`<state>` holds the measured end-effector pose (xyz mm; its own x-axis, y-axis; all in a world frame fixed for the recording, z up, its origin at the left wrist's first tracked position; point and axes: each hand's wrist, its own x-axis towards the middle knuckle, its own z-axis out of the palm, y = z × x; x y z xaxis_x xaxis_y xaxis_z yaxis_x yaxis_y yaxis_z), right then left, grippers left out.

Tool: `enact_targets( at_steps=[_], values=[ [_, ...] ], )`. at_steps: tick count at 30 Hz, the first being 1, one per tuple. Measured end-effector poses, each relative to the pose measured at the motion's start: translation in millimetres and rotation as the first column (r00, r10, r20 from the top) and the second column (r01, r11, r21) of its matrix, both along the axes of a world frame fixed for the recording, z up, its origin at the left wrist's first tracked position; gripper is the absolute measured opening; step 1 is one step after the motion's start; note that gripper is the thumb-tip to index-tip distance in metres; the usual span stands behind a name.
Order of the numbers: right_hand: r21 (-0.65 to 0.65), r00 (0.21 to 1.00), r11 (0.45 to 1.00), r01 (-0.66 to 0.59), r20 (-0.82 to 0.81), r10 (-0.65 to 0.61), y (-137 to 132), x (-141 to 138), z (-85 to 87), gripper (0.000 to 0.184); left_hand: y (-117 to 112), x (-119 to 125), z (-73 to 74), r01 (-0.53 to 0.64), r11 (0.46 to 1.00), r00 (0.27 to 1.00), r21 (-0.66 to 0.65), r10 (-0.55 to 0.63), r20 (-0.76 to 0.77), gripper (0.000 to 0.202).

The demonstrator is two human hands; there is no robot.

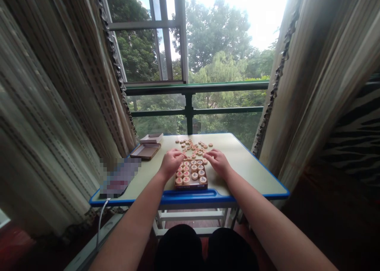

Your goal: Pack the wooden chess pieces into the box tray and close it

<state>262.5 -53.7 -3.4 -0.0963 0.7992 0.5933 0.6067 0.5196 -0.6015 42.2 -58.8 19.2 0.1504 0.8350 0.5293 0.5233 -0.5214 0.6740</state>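
Note:
Round wooden xiangqi pieces with red or dark characters lie in an open shallow box (190,187) at the table's near edge. Red-marked pieces (186,180) fill its left side and dark-marked pieces (202,180) its right. Over the box's far left corner, my left hand (172,163) pinches a piece at its fingertips, mostly covered by the fingers. At the far right corner my right hand (218,162) is closed in a pinch on another piece, only partly visible. Just beyond both hands, several loose pieces (194,147) are scattered.
A pale green table (246,172) with a blue edge stands before a window. At its back left are a brown box lid (145,151) and a white tray (152,138). A blurred-out flat device (118,180) with a white cable (101,219) lies at left. Curtains hang on both sides.

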Motion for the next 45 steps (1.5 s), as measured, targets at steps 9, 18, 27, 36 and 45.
enact_targets(
  at_steps=[9,18,27,36,45],
  values=[
    [-0.034,1.0,0.999,0.005,-0.021,-0.006,-1,-3,0.2,0.025,45,-27,21.6,-0.028,0.976,0.985,-0.214,0.064,0.162,0.03],
    [-0.216,0.985,0.967,-0.135,0.073,0.154,35,-40,49.3,0.02,87,-41,-9.5,-0.103,0.994,0.965,0.025,0.106,-0.241,0.026],
    [-0.061,0.968,0.992,-0.112,0.217,0.123,51,-33,21.5,0.017,80,-46,-15.2,-0.147,0.986,0.849,-0.077,0.086,-0.521,0.035],
    [-0.049,0.969,0.989,-0.136,0.2,0.144,49,-43,20.7,0.018,84,-41,-17.9,-0.122,0.98,0.944,-0.16,0.065,-0.323,0.024],
    [-0.086,0.977,0.989,-0.122,0.164,0.135,49,-40,19.6,0.02,81,-42,-19.6,0.0,0.955,0.975,-0.296,-0.066,-0.213,0.033]
  ],
)
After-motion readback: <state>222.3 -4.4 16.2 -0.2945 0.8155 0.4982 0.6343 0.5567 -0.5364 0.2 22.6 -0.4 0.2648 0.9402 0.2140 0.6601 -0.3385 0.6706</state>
